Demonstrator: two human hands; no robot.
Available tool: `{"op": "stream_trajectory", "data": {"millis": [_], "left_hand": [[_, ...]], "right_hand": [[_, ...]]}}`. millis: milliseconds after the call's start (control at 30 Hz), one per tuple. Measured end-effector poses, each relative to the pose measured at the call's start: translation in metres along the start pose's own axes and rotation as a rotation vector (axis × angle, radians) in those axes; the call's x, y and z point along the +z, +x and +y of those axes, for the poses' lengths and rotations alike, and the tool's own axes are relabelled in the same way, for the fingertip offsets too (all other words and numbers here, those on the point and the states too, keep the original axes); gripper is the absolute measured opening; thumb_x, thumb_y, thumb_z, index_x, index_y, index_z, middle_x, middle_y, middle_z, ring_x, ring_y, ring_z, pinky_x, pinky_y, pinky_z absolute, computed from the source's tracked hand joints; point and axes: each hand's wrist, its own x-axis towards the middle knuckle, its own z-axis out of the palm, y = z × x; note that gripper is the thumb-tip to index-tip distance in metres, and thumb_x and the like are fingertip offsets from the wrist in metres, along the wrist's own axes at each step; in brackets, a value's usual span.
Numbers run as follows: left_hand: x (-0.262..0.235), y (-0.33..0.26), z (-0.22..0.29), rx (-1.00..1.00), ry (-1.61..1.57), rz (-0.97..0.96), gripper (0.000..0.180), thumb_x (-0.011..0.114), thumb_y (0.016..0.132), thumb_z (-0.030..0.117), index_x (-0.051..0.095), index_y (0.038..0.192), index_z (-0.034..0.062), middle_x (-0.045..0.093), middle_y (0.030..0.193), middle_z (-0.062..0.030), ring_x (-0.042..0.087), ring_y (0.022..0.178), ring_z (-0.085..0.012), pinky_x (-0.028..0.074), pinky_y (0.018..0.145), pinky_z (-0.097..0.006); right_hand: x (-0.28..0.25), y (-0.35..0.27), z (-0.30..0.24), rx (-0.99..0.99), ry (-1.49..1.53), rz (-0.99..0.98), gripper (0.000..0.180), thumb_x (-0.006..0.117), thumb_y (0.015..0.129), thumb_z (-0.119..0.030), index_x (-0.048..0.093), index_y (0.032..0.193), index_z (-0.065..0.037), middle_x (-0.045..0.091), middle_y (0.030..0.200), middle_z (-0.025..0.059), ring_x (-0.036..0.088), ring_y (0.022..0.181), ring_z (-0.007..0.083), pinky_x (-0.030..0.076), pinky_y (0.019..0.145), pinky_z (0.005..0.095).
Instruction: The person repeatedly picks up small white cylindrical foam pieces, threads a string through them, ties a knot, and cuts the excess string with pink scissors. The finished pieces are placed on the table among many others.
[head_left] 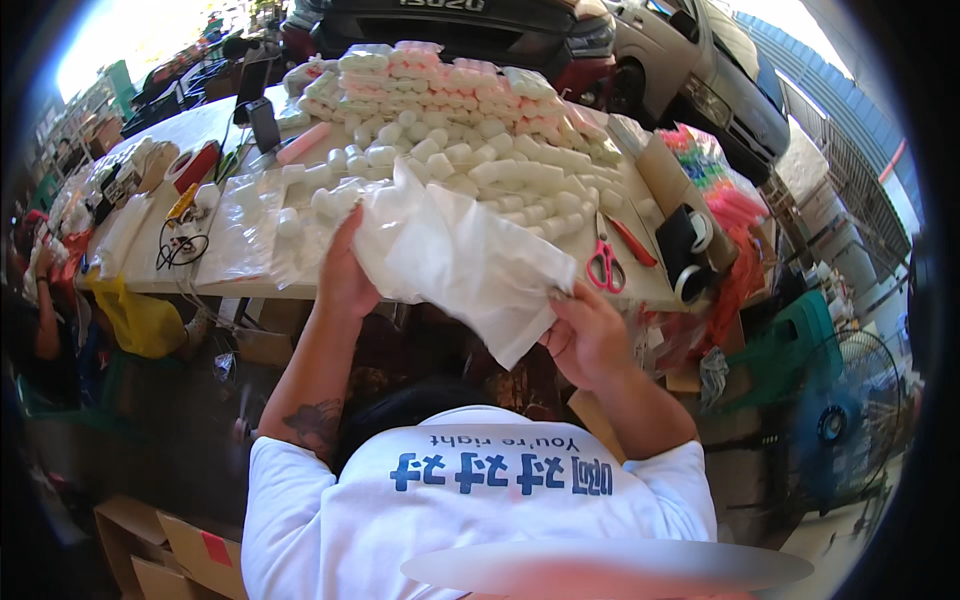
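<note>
A translucent white plastic bag [455, 260] hangs stretched between my two hands above the table's near edge. My left hand [347, 275] is closed at its left side, with the fingertips partly hidden by the plastic. At the lower right end, my right hand [585, 335] pinches the bag between thumb and fingers. Behind the bag lie many loose small white rolls [500, 178], some lined up in rows. To the right of the bag are pink-handled scissors [605, 268] and a red-handled tool [633, 243].
Packed white and pink bundles [430, 75] are piled at the table's back. Clear plastic sheets [240, 225] and a black cable [182, 250] lie left. An open cardboard box [668, 185] and a fan [835, 420] stand right. Someone else's arm [45, 310] shows far left.
</note>
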Motion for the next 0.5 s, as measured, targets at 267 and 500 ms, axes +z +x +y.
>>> {"op": "stream_trajectory", "data": {"millis": [267, 500], "left_hand": [[-0.015, -0.002, 0.005, -0.027, 0.034, 0.003, 0.051, 0.05, 0.094, 0.039, 0.047, 0.13, 0.0026, 0.06, 0.119, -0.0125, 0.058, 0.108, -0.0245, 0.045, 0.095, -0.038], [0.001, -0.011, -0.009, 0.109, 0.108, 0.071, 0.058, 0.049, 0.094, 0.042, 0.038, 0.134, 0.0017, 0.057, 0.12, -0.0182, 0.062, 0.093, -0.0227, 0.055, 0.074, -0.036]], "right_hand": [[0.085, -0.035, -0.028, -0.073, 0.472, -0.599, 0.036, 0.045, 0.094, -0.009, 0.048, 0.127, 0.006, 0.052, 0.129, 0.0234, 0.05, 0.122, 0.0354, 0.037, 0.103, 0.049], [0.158, -0.025, 0.0, -0.612, 0.568, -1.173, 0.059, 0.036, 0.093, -0.029, 0.048, 0.122, 0.02, 0.041, 0.127, 0.0443, 0.03, 0.129, 0.0566, 0.012, 0.107, 0.0648]]}}
